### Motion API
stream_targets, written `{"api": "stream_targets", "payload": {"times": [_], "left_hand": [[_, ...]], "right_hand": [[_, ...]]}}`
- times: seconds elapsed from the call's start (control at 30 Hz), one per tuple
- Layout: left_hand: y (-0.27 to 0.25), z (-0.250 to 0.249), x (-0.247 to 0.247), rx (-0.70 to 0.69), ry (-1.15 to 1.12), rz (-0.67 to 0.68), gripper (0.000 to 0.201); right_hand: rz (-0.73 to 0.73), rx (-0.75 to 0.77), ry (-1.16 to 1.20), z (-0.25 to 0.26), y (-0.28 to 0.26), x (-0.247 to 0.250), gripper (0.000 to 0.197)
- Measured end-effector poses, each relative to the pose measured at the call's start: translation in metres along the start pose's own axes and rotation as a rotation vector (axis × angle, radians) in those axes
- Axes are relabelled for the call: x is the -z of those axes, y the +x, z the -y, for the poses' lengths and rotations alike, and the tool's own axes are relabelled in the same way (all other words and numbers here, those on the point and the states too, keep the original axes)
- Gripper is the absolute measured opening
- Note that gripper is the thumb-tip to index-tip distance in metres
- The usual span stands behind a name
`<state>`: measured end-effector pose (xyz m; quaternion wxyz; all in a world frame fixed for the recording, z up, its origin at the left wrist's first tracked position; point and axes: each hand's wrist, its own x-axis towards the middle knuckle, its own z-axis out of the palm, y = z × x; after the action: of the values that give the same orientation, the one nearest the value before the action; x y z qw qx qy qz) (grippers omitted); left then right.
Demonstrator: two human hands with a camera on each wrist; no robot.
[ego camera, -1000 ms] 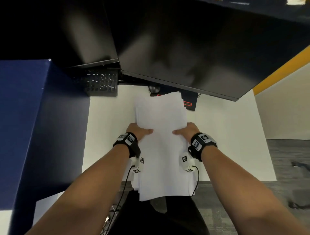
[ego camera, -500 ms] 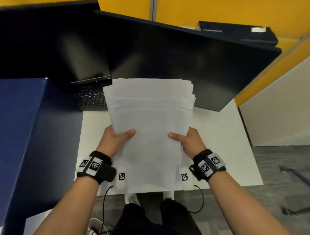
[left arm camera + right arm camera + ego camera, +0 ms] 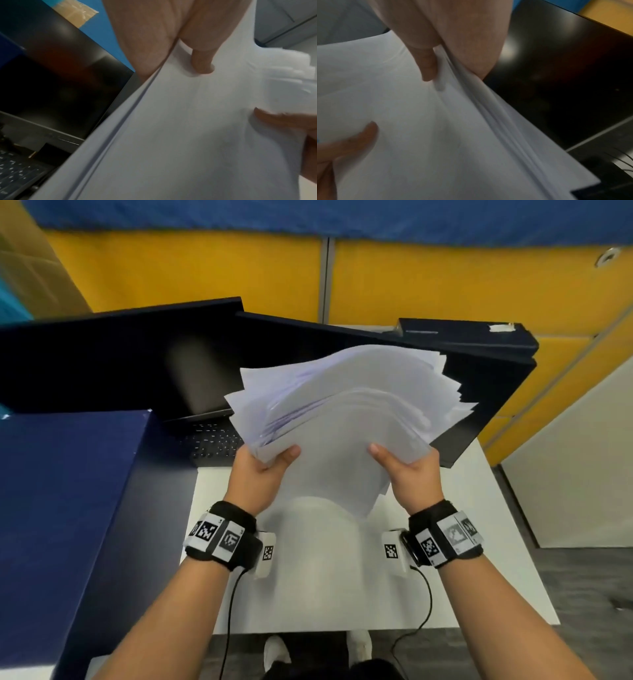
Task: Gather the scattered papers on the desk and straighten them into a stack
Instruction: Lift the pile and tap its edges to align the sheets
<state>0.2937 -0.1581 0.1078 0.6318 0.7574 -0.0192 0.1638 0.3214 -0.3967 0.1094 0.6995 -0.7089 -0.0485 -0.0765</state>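
Note:
A thick bundle of white papers [image 3: 342,419] is held up in the air above the white desk [image 3: 462,542], its far edges fanned out and uneven. My left hand [image 3: 263,470] grips the bundle's left side, thumb on top and fingers underneath. My right hand [image 3: 407,470] grips the right side the same way. In the left wrist view the papers [image 3: 180,128] fill the frame, with my left hand [image 3: 171,44] pinching their edge. The right wrist view shows the papers [image 3: 419,135] with my right hand [image 3: 447,44] clamped on their layered edge.
Two dark monitors [image 3: 120,361] stand behind the papers, with a black keyboard [image 3: 212,441] beneath them. A dark blue partition [image 3: 65,508] borders the desk on the left. Yellow panels [image 3: 445,278] rise at the back. Grey floor [image 3: 589,594] lies to the right.
Both hands have lifted the bundle off the desk and raised it higher and further forward. The sheets' far edges have fanned out more, and the head view has tilted up.

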Motion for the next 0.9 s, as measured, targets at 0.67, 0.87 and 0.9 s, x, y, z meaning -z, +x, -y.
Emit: {"api": "stream_targets", "payload": {"times": [0.67, 0.87, 0.9], "left_hand": [[0.004, 0.024, 0.000, 0.132, 0.015, -0.198, 0.036], [-0.013, 0.048, 0.006, 0.163, 0.036, -0.023, 0.045], [-0.017, 0.059, 0.005, 0.197, 0.066, 0.006, 0.047]], "right_hand": [[-0.076, -0.069, -0.060, -0.034, -0.003, 0.001, 0.017], [0.067, -0.146, -0.097, -0.051, -0.007, 0.021, 0.031], [0.103, -0.213, -0.110, -0.060, -0.007, 0.024, 0.036]]}}
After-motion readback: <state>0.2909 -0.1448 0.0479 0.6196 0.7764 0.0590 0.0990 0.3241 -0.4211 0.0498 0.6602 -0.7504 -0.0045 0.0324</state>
